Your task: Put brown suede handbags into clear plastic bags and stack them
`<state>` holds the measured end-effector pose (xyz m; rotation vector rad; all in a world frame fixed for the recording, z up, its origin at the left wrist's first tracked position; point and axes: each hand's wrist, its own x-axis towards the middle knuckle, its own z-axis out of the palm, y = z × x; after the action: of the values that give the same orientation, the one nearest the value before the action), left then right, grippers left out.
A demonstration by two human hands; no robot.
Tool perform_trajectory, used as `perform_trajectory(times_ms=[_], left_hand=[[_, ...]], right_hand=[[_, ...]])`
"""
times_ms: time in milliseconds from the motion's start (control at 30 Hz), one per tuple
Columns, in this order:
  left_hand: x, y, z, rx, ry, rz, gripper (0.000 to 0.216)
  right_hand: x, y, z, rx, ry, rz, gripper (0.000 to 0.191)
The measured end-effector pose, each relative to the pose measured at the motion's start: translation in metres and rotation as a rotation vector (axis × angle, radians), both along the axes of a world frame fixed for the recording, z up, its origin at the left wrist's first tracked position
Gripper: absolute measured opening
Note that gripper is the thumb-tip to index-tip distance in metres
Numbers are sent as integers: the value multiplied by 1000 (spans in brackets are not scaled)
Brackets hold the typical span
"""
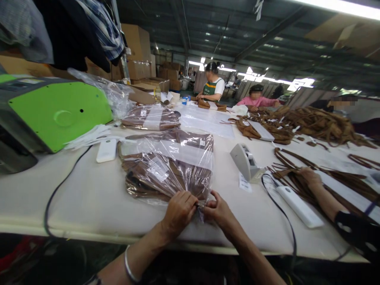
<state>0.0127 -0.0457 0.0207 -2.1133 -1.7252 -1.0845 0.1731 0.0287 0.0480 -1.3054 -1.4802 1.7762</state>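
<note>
Near a tape dispenser, the plastic bag is pinched at its near edge by left hand and right hand.

Bright, even light falls from a strip lamp overhead, burnt out to white at the top right, and from glaring openings at the far end of the hall. The pale surface is well lit; the left hand and right hand cast only faint, soft shadows. White glare streaks the plastic bag. Below the surface all is dark. The wide lens bows the near edge and smears the corners; the distant people look soft.
</note>
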Motion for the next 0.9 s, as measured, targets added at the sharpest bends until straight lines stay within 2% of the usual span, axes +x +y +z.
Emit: perform_trajectory(times_ms=[100,233,333,433,500,567,700,767,800,900], left_hand=[[0,-2,-5,1,48,-2,10],[-2,-12,-5,-5,71,-45,17],[-4,-24,-6,-20,136,-100,32],[-6,-33,-9,-15,218,-82,42],[-8,-34,-10,-3,256,-66,45],[-13,-31,-11,1,256,-85,47],[-24,-20,-17,-6,163,-161,50],[-30,-16,-22,-8,76,-145,50],[-33,-15,-26,-8,31,-131,49],[-39,-13,-36,3,-20,-99,45]], right_hand=[[3,2,12,-127,37,77,98],[2,3,17,-107,9,96,89],[1,3,15,-138,72,94,85],[3,4,16,-156,65,120,84],[5,4,18,-107,-33,149,90],[5,1,21,74,-209,164,98],[2,-11,30,734,-492,85,102],[0,-19,34,1047,-502,54,92],[1,-22,36,1180,-476,87,82],[7,-28,31,1455,-365,332,53]])
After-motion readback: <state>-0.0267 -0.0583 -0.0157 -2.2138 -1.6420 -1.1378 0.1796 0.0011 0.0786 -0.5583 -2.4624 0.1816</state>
